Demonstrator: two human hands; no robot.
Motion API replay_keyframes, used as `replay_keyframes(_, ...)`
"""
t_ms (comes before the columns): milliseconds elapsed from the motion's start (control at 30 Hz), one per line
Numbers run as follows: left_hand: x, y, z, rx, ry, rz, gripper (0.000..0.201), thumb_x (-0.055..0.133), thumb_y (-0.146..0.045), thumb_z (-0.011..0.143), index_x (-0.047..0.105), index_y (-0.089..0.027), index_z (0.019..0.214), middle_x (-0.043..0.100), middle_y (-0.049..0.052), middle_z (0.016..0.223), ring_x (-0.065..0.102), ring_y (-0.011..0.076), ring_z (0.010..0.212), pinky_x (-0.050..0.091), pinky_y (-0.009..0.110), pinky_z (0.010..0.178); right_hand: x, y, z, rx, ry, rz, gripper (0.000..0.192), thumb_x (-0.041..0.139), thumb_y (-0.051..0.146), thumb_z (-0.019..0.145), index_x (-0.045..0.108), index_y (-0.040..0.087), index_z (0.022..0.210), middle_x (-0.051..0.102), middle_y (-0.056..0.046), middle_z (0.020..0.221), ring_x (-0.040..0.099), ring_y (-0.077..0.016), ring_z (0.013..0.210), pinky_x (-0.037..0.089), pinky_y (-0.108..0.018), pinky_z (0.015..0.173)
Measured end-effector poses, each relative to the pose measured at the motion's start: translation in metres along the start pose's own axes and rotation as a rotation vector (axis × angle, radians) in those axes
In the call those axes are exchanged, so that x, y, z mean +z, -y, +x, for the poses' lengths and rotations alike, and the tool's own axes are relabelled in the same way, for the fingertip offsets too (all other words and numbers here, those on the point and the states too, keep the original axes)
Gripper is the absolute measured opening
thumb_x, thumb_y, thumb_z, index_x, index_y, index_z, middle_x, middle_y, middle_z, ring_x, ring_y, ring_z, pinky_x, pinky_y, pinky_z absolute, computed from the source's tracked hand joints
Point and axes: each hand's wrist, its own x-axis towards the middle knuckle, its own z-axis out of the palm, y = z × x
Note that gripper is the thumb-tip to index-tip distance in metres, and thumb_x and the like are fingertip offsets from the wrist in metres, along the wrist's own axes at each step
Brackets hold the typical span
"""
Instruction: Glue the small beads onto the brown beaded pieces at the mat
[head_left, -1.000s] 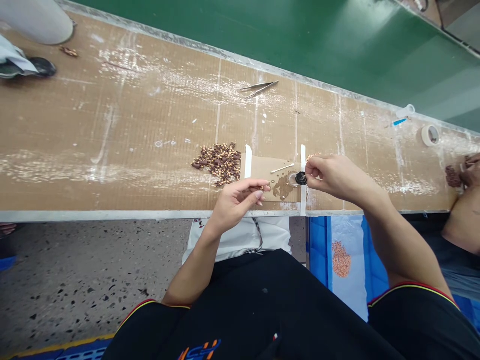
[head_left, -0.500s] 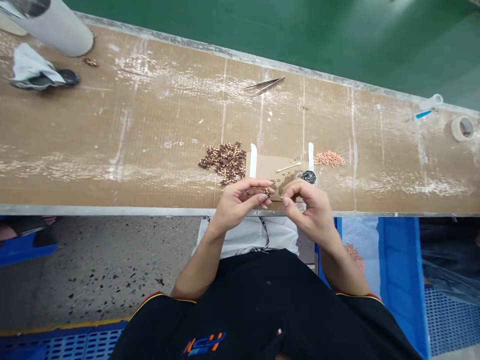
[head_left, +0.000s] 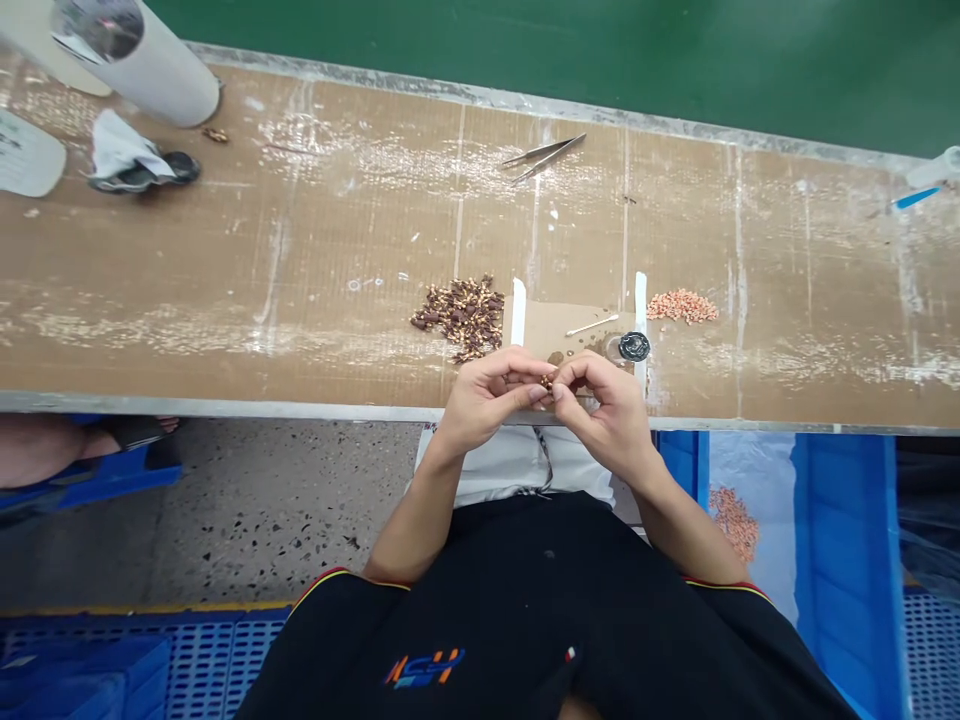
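Note:
My left hand (head_left: 487,398) and my right hand (head_left: 604,405) meet fingertip to fingertip over the table's near edge, both pinching one small brown and gold part (head_left: 547,381). Just behind them lies a taped-down cardboard piece (head_left: 570,322) with a thin white stick (head_left: 591,325) and a small black round cap (head_left: 634,346) on it. A heap of brown and gold parts (head_left: 460,310) sits to the left of the cardboard. A small heap of orange parts (head_left: 681,305) sits to its right.
Tweezers (head_left: 544,154) lie at the table's far side, beside the green belt (head_left: 525,45). A white cylinder (head_left: 142,60) and a crumpled cloth on a dark lid (head_left: 133,160) sit far left. A blue bin (head_left: 780,520) with orange parts stands below right.
My right hand left the black cap on the cardboard and came back left to meet my left hand at the small part. The view shifted right and down.

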Motion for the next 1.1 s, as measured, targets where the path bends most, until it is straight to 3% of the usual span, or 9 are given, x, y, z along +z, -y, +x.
replay_keyframes(533, 0.0, 0.002, -0.001, 0.036, -0.002, 0.032, 0.018, 0.091, -0.04, 0.083, 0.088, -0.029, 0.097, 0.073, 0.004, 0.088, 0.067, 0.0119, 0.068, 0.06, 0.024, 0.06, 0.0, 0.0, 0.002, 0.029, 0.014, 0.042, 0.01, 0.06, 0.025, 0.086, 0.056, 0.025, 0.078, 0.066, 0.0, 0.074, 0.059, -0.0156, 0.067, 0.049, -0.029, 0.063)
replay_keyframes(800, -0.005, 0.002, 0.0, 0.051, 0.006, 0.148, 0.021, 0.09, -0.045, 0.083, 0.089, -0.029, 0.097, 0.07, 0.003, 0.079, 0.064, 0.0126, 0.066, 0.057, 0.025, 0.057, -0.007, -0.005, 0.008, 0.319, 0.262, 0.358, 0.023, 0.07, 0.038, 0.087, 0.056, 0.023, 0.078, 0.07, -0.001, 0.078, 0.071, -0.0173, 0.073, 0.058, -0.03, 0.067)
replay_keyframes(933, -0.005, 0.001, 0.001, 0.097, 0.015, 0.241, 0.022, 0.088, -0.047, 0.085, 0.089, -0.027, 0.094, 0.066, 0.002, 0.069, 0.061, 0.0113, 0.063, 0.053, 0.022, 0.056, -0.006, -0.012, 0.008, 0.423, 0.279, 0.455, 0.032, 0.079, 0.044, 0.083, 0.056, 0.023, 0.075, 0.07, -0.001, 0.074, 0.072, -0.0174, 0.074, 0.059, -0.03, 0.068)
replay_keyframes(1100, -0.003, 0.005, 0.0, 0.046, 0.024, 0.169, 0.026, 0.088, -0.047, 0.085, 0.088, -0.025, 0.099, 0.073, 0.004, 0.08, 0.065, 0.0109, 0.063, 0.057, 0.021, 0.056, -0.007, -0.011, 0.005, 0.427, 0.278, 0.556, 0.045, 0.084, 0.061, 0.081, 0.059, 0.023, 0.078, 0.07, -0.001, 0.075, 0.07, -0.017, 0.073, 0.062, -0.035, 0.078)
